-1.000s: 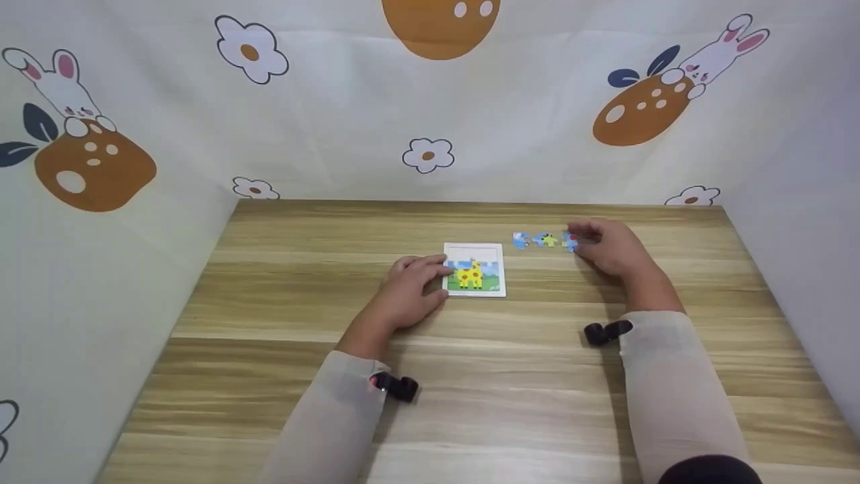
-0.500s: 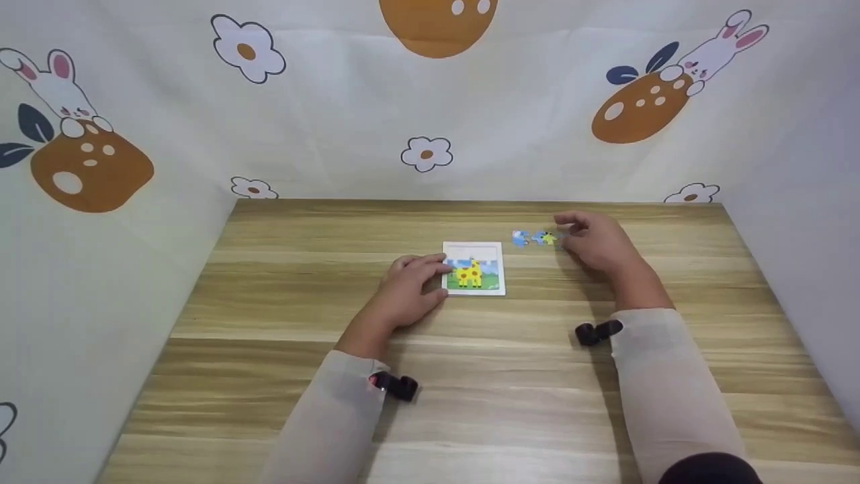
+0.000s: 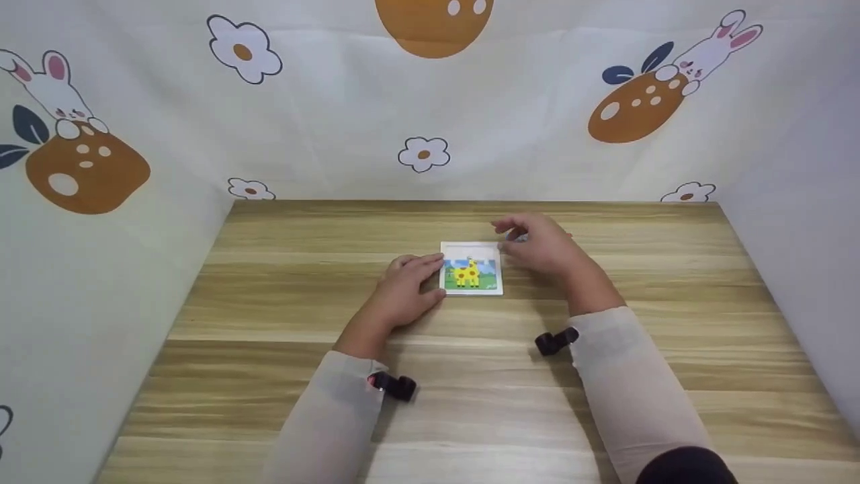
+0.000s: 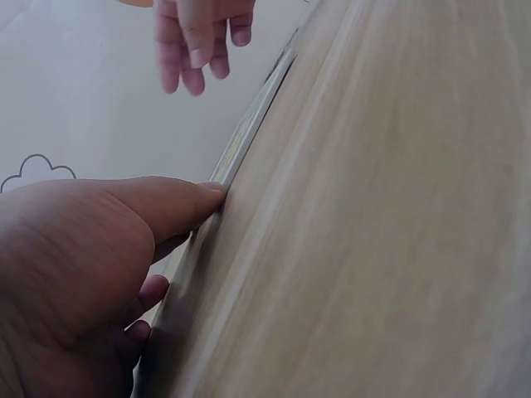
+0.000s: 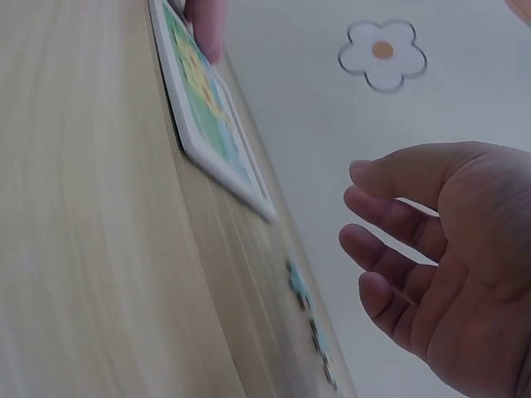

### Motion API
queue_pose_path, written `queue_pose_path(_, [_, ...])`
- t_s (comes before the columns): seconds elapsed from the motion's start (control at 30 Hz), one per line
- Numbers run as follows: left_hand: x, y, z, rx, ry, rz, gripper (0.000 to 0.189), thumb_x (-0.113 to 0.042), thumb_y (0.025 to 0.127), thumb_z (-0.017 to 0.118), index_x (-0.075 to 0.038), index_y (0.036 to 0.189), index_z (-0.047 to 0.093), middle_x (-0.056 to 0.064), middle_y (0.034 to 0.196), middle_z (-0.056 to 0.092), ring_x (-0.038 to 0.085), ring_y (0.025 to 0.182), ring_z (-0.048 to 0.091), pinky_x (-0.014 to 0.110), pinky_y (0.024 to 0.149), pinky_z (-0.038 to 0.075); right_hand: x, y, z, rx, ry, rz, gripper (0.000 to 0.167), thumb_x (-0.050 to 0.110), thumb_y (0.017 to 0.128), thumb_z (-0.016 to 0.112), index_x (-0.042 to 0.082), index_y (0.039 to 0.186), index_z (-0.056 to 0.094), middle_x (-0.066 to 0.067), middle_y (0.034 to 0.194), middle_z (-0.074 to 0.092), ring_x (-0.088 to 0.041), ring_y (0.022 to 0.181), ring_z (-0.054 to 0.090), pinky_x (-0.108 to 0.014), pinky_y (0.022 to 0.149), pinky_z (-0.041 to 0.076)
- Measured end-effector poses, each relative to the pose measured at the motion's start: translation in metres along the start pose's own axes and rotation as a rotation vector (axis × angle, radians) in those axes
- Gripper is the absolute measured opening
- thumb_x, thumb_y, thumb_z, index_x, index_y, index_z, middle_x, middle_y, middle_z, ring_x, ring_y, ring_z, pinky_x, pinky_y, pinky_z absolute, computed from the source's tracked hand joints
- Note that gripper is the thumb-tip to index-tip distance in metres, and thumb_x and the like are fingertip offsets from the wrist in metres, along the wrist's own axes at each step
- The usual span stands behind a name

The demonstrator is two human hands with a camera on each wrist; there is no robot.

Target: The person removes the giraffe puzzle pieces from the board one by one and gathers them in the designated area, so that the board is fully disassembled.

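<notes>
Left sleeve [image 3: 332, 417] slants in from the lower left, black camera [image 3: 395, 385] at its cuff; left hand [image 3: 405, 289] rests along the left rim of the puzzle board [image 3: 463, 251], thumb by the near left corner, fingers extended and set well apart from the thumb; touching, not wrapped round, seemingly just to steady it; board lies flat on the table [image 3: 470, 376], giraffe picture [image 3: 467, 274] covering its nearer part, pale blank band across its far part; my read: step in hand is filling that band, picture partly done; right hand [image 3: 544, 245] hovers raised above the table just right of the board's far right corner, back of hand up, forearm angled in from the lower right; right wrist view shows fingers loosely curved, thumb tip near the index tip, narrow gap, no piece visible in it, so judged as holding nothing; loose pieces [image 5: 299, 283] lie in a row on the table right of the board, mostly hidden under the right hand in the head view; next move likely calls for a light fingertip pinch on one piece, turning it to match, then pressing it flat into the band while the left hand braces the board.
</notes>
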State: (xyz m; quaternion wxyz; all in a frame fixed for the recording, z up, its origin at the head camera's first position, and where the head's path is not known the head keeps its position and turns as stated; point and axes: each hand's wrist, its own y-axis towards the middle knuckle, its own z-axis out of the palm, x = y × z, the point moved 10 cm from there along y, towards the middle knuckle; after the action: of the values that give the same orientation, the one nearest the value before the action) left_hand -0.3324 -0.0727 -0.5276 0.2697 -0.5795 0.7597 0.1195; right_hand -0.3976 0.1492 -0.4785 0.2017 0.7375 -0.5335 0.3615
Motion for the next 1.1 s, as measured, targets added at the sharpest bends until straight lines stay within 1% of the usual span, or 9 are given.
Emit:
queue_pose_path(0.07, [0.000, 0.001, 0.000, 0.003, 0.004, -0.003, 0.063, -0.043, 0.104, 0.068, -0.031, 0.163, 0.048, -0.015, 0.172, 0.041, 0.029, 0.163, 0.027, 0.059, 0.133, 0.023, 0.011, 0.003, 0.012, 0.028, -0.004, -0.018, 0.044, 0.017, 0.102, 0.069, 0.012, 0.145, 0.067, -0.010, 0.140, 0.071, -0.030, 0.123, 0.065, -0.049, 0.107, 0.053])
queue_pose_path(0.23, [0.000, 0.001, -0.001, 0.010, 0.001, -0.004, 0.064, -0.045, 0.104, 0.068, -0.032, 0.163, 0.048, -0.016, 0.172, 0.041, 0.028, 0.162, 0.028, 0.059, 0.133, 0.023, 0.035, 0.009, 0.038, 0.091, -0.008, -0.030, 0.044, 0.021, 0.102, 0.071, 0.016, 0.145, 0.067, -0.006, 0.138, 0.072, -0.026, 0.117, 0.064, -0.044, 0.100, 0.053])
queue_pose_path(0.37, [-0.002, 0.002, -0.002, 0.009, -0.002, 0.013, 0.063, -0.044, 0.104, 0.068, -0.030, 0.163, 0.048, -0.014, 0.172, 0.042, 0.030, 0.162, 0.029, 0.060, 0.133, 0.023, 0.045, 0.014, 0.052, 0.120, 0.004, -0.034, 0.045, 0.022, 0.101, 0.072, 0.016, 0.145, 0.067, -0.003, 0.136, 0.072, -0.024, 0.116, 0.065, -0.041, 0.100, 0.055])
queue_pose_path(0.53, [-0.002, 0.001, -0.002, 0.004, -0.001, 0.038, 0.062, -0.041, 0.105, 0.067, -0.027, 0.163, 0.049, -0.013, 0.172, 0.042, 0.031, 0.161, 0.030, 0.060, 0.132, 0.024, 0.041, 0.017, 0.064, 0.138, 0.016, -0.023, 0.042, 0.019, 0.101, 0.073, 0.017, 0.142, 0.069, -0.004, 0.135, 0.072, -0.024, 0.117, 0.067, -0.042, 0.100, 0.057])
queue_pose_path(0.7, [-0.002, 0.000, -0.002, -0.004, -0.005, 0.056, 0.062, -0.040, 0.105, 0.067, -0.025, 0.162, 0.049, -0.011, 0.172, 0.042, 0.031, 0.161, 0.030, 0.061, 0.132, 0.022, 0.031, 0.019, 0.072, 0.153, 0.006, -0.046, 0.036, 0.015, 0.102, 0.070, 0.011, 0.138, 0.072, -0.009, 0.132, 0.073, -0.026, 0.119, 0.067, -0.046, 0.107, 0.055])
queue_pose_path(0.83, [-0.001, 0.000, -0.002, -0.002, -0.006, 0.051, 0.062, -0.041, 0.105, 0.067, -0.027, 0.162, 0.049, -0.012, 0.172, 0.041, 0.031, 0.161, 0.029, 0.061, 0.132, 0.022, 0.025, 0.020, 0.080, 0.169, -0.015, -0.053, 0.038, 0.013, 0.099, 0.072, 0.009, 0.136, 0.072, -0.010, 0.129, 0.072, -0.025, 0.116, 0.066, -0.046, 0.107, 0.055])
queue_pose_path(0.97, [-0.002, 0.000, -0.002, -0.004, -0.004, 0.052, 0.063, -0.042, 0.105, 0.067, -0.027, 0.163, 0.048, -0.013, 0.172, 0.041, 0.030, 0.161, 0.029, 0.062, 0.132, 0.021, 0.026, 0.019, 0.084, 0.180, -0.061, -0.063, 0.041, 0.013, 0.096, 0.076, 0.011, 0.136, 0.073, -0.009, 0.128, 0.068, -0.026, 0.115, 0.062, -0.046, 0.107, 0.054])
queue_pose_path(1.1, [-0.002, 0.000, -0.002, -0.010, 0.002, 0.060, 0.063, -0.042, 0.105, 0.067, -0.026, 0.162, 0.049, -0.013, 0.172, 0.042, 0.030, 0.161, 0.030, 0.061, 0.132, 0.022, 0.027, 0.018, 0.086, 0.188, -0.077, -0.054, 0.041, 0.011, 0.095, 0.078, 0.012, 0.136, 0.073, -0.009, 0.129, 0.066, -0.027, 0.117, 0.061, -0.047, 0.107, 0.053])
